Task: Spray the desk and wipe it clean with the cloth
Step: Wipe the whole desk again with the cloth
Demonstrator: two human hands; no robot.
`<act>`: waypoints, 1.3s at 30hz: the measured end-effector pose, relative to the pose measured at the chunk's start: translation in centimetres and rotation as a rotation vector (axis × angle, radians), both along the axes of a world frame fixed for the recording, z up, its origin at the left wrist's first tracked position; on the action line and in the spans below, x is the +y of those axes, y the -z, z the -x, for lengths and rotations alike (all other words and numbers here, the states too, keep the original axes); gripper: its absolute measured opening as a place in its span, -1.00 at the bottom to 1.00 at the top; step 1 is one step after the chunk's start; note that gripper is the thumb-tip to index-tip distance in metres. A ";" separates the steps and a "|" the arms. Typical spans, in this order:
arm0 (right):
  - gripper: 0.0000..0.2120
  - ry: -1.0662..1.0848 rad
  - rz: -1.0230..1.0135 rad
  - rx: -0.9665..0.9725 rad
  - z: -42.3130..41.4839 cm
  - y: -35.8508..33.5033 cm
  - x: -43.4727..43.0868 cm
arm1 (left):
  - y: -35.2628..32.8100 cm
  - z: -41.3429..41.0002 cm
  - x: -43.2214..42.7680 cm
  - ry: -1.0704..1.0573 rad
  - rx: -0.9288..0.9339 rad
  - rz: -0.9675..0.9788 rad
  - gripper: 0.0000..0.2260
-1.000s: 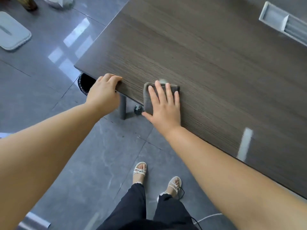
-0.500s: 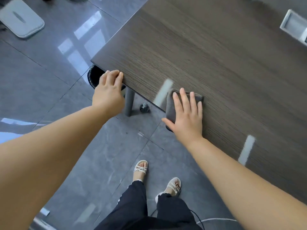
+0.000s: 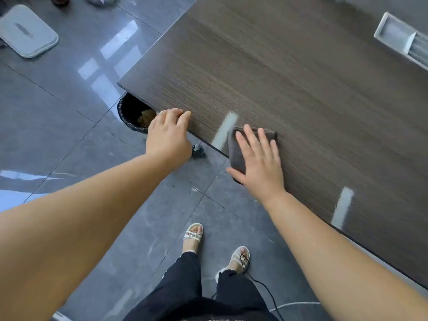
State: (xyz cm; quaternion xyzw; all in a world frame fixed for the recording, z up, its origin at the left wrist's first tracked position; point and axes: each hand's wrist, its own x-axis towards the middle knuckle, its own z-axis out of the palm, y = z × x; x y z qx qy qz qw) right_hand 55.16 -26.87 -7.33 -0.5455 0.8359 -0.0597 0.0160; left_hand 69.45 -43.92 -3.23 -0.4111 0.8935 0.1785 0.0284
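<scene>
A dark wood-grain desk fills the upper right. A folded grey cloth lies on its near edge, partly hanging over it. My right hand presses flat on the cloth with straight, spread fingers. My left hand rests on the desk's near edge to the left of the cloth, with its fingertips curled onto the top. No spray bottle is in view.
A black bin with a liner stands under the desk corner. A desk-leg caster shows below the edge. A grey cable tray is set into the desk at far right. A flat grey pad lies on the tiled floor.
My right hand has slid the cloth to the right along the near edge of the desk. My left hand followed to the right along the edge.
</scene>
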 end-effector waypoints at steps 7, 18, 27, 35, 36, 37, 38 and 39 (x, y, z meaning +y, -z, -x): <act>-0.13 0.238 -0.021 0.005 0.9 0.1 7.3 | -0.3 3.9 7.8 0.192 0.027 -0.016 -0.50; -0.21 0.130 0.025 0.069 8.4 0.5 24.2 | -1.2 9.6 20.0 0.225 0.011 -0.034 -0.49; -0.16 0.197 0.036 0.089 9.2 0.1 27.0 | -1.1 15.7 30.6 0.398 0.044 -0.080 -0.48; -0.14 0.198 -0.072 0.069 14.2 -0.1 40.5 | -1.1 18.8 36.0 0.482 -0.012 -0.050 -0.48; -0.14 0.251 -0.104 0.062 15.2 -0.2 43.9 | -1.0 19.2 37.0 0.515 -0.025 -0.039 -0.48; -0.15 0.318 -0.141 0.048 16.1 -0.3 47.4 | -0.9 19.7 38.2 0.548 -0.041 -0.029 -0.48; -0.16 0.386 -0.181 0.022 16.7 -0.5 50.0 | -0.8 20.1 39.1 0.574 -0.050 -0.023 -0.47; -0.16 0.445 -0.206 -0.002 17.0 -0.9 51.9 | -0.7 20.6 39.9 0.597 -0.052 -0.021 -0.47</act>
